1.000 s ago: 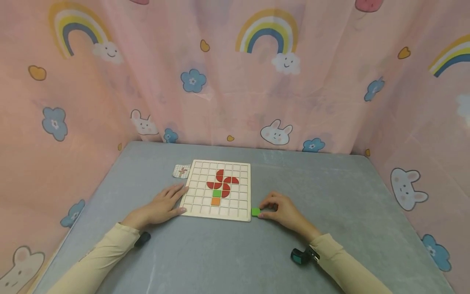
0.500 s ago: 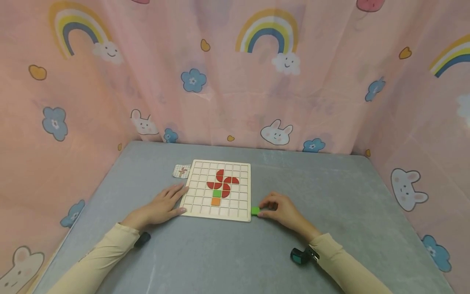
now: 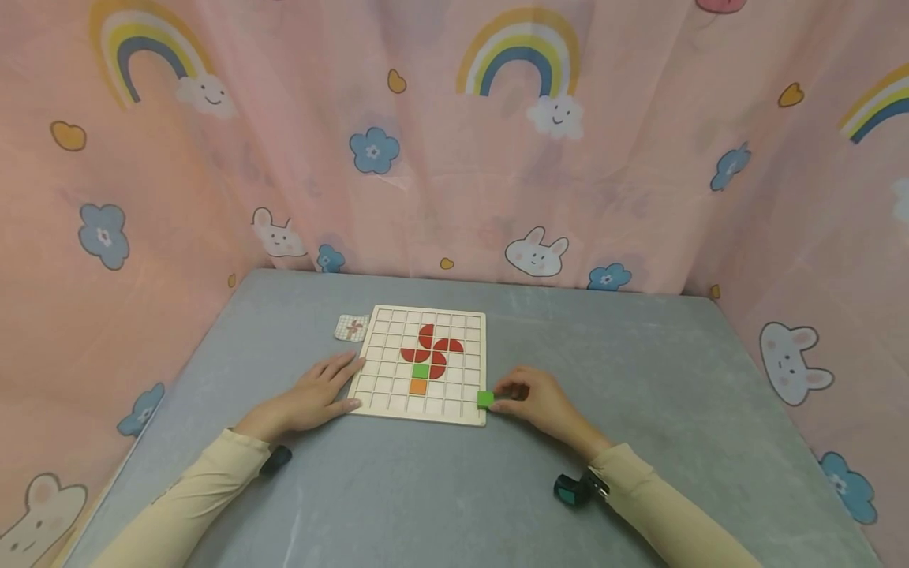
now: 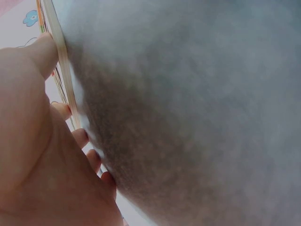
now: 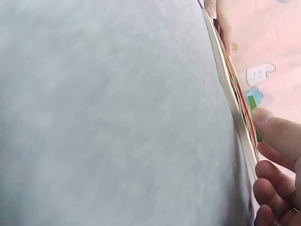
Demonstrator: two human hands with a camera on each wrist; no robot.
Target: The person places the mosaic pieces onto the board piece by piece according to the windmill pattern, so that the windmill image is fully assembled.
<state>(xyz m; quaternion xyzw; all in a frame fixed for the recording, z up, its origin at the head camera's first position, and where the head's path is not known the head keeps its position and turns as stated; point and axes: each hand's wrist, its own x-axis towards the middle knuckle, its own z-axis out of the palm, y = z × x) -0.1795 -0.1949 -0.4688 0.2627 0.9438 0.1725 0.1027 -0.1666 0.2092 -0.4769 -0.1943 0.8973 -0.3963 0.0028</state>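
My right hand (image 3: 533,401) pinches a green square tile (image 3: 485,399) between thumb and fingers, over the right edge of a wooden grid board (image 3: 465,406). The same tile (image 5: 254,117) shows edge-on above the board in the right wrist view. Several red quarter-round pieces (image 3: 438,365) make a pinwheel on the board. Below them a green tile (image 3: 420,371) and an orange tile (image 3: 418,386) sit in adjoining cells. My left hand (image 3: 312,397) lies with extended fingers against the board's left edge; its thumb (image 4: 45,52) touches that edge in the left wrist view.
A small card (image 3: 351,327) with a printed pinwheel on a grid lies beside the board's upper left corner. Everything rests on a grey table (image 3: 398,489). A pink patterned curtain (image 3: 454,189) hangs behind the table and along both sides.
My right hand has moved slightly left and up, carrying the green tile from the tabletop beside the board to over its right edge. The left hand has stayed in place.
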